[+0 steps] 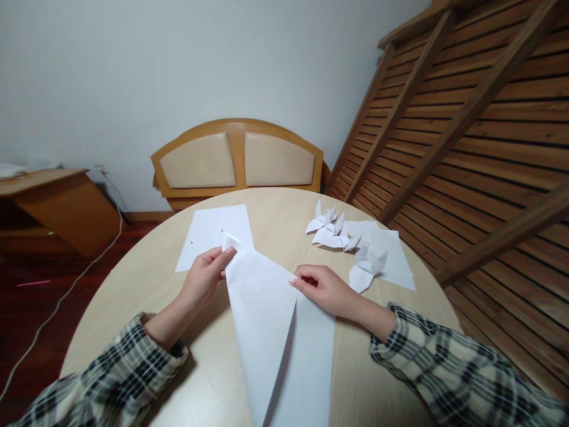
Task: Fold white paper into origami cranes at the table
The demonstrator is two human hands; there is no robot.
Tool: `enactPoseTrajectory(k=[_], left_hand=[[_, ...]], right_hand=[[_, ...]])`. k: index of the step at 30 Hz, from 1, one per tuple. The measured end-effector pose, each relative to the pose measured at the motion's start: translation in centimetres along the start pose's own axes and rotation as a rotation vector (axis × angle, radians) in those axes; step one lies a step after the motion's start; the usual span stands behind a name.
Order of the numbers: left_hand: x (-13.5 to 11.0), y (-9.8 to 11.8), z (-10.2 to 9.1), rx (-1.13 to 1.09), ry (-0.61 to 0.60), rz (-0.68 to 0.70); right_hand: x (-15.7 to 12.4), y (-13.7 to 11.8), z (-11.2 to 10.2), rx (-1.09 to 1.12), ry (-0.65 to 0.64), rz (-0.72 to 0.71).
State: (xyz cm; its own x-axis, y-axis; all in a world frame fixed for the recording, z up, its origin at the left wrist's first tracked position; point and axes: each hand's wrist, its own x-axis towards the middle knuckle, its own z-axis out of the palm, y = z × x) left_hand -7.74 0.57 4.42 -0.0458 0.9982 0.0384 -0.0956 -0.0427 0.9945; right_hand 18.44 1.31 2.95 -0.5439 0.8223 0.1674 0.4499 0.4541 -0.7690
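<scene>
A white sheet of paper, folded over on a slant, is held up above the near part of the table. My left hand pinches its upper left corner between thumb and fingers; a small flap stands up there. My right hand grips the upper right edge, where the folded layer meets the layer behind. Between the two layers a gap opens toward the bottom. The sheet's lower end runs out of view.
On the round table, a flat white sheet lies at the back left. Several folded paper figures stand at the right, beside and on loose white sheets. Beyond are a headboard and a slatted wooden panel.
</scene>
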Motion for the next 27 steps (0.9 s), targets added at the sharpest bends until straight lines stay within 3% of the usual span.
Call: enactPoseTrajectory(k=[8, 15, 27], left_hand=[[0.3, 0.1, -0.3, 0.093, 0.013, 0.071], [0.4, 0.1, -0.6, -0.193, -0.099, 0.016], [-0.2, 0.9, -0.2, -0.167, -0.057, 0.069]], right_hand=[[0.0, -0.2, -0.9, -0.066, -0.028, -0.034], [0.0, 0.5, -2.3, -0.056, -0.062, -0.059], [-0.8, 0.3, -2.1, -0.134, -0.085, -0.150]])
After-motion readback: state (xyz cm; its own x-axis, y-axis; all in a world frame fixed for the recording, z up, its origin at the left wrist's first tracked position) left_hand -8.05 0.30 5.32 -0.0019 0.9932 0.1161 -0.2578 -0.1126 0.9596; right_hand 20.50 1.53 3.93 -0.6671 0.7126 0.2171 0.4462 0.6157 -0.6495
